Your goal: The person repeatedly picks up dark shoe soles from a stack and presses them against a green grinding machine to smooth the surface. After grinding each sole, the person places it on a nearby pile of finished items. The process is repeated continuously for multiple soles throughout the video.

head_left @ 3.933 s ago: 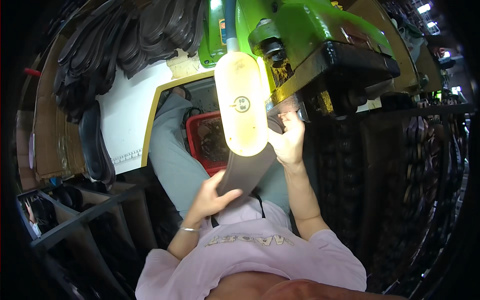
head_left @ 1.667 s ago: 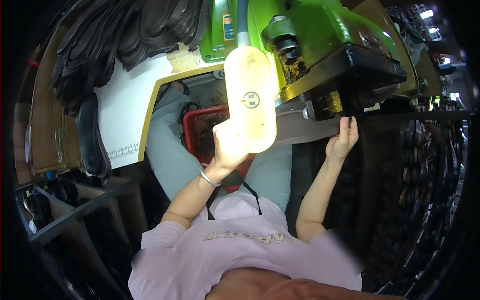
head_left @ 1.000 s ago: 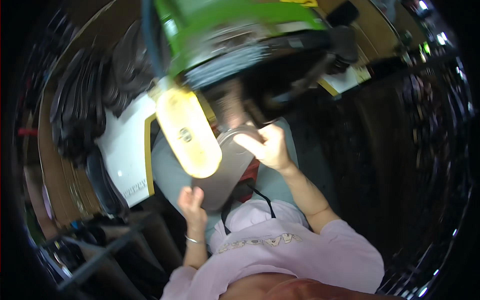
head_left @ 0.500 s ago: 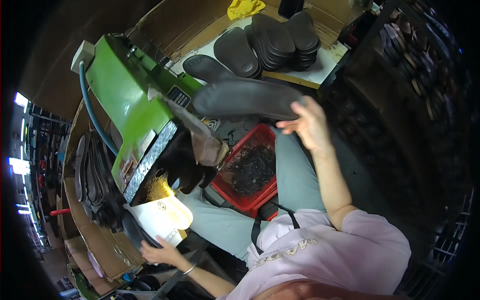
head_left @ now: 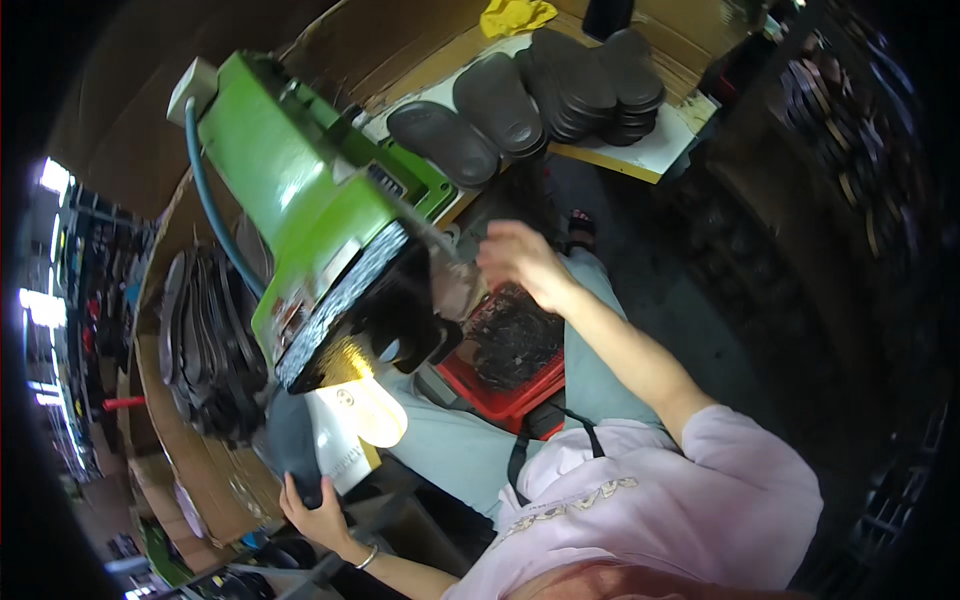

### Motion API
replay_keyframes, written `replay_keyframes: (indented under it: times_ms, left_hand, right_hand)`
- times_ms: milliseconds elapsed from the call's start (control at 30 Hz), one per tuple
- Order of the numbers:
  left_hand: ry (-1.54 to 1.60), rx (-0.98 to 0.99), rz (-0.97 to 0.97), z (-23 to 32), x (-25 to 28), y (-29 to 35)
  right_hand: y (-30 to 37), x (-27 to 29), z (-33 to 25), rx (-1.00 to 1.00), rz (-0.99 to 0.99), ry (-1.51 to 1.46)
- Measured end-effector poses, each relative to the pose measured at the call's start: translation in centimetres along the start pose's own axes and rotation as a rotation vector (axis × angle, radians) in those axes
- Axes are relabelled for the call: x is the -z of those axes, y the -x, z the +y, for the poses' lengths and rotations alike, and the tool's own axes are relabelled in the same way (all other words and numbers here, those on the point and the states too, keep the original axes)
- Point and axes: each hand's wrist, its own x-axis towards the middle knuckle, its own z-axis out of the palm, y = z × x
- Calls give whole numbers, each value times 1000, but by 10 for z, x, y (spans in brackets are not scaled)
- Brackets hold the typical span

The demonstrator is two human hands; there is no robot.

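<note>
My left hand (head_left: 318, 512) grips the near end of a dark insole (head_left: 292, 440), fingers closed on its edge. This insole stands tilted beside a white, lamp-lit panel (head_left: 338, 432) under the green machine (head_left: 290, 190). My right hand (head_left: 522, 262) is in the air at the machine's right side, above the red bin (head_left: 500, 402). It holds nothing visible, and its fingers are extended and slightly blurred. Beyond it, a single brown insole (head_left: 443, 143) lies at the left end of the stacked insoles (head_left: 570, 85) on the white-topped table.
Dark scraps fill the red bin between my knees. At left, a cardboard box (head_left: 215, 480) stands below a row of upright insoles (head_left: 205, 340). A yellow cloth (head_left: 515, 16) lies at the back. Racks of soles (head_left: 840, 140) stand at right. A blue hose (head_left: 205, 200) runs down the machine.
The insole in my right hand has been let go on the table; that hand has moved left and nearer. My left hand now grips the other insole, which is raised more upright.
</note>
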Motion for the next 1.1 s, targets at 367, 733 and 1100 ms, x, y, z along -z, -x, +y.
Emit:
replay_keyframes:
  times_ms: [367,733,1100]
  left_hand:
    - [1698,28,-638,228,-64,44]
    - [1539,97,-633,304,-66,19]
    - [1803,211,-824,285,-82,51]
  right_hand:
    - [190,58,24,3,235,86]
    - [209,34,82,-204,-72,-160]
    - [175,61,-14,401,561,-315]
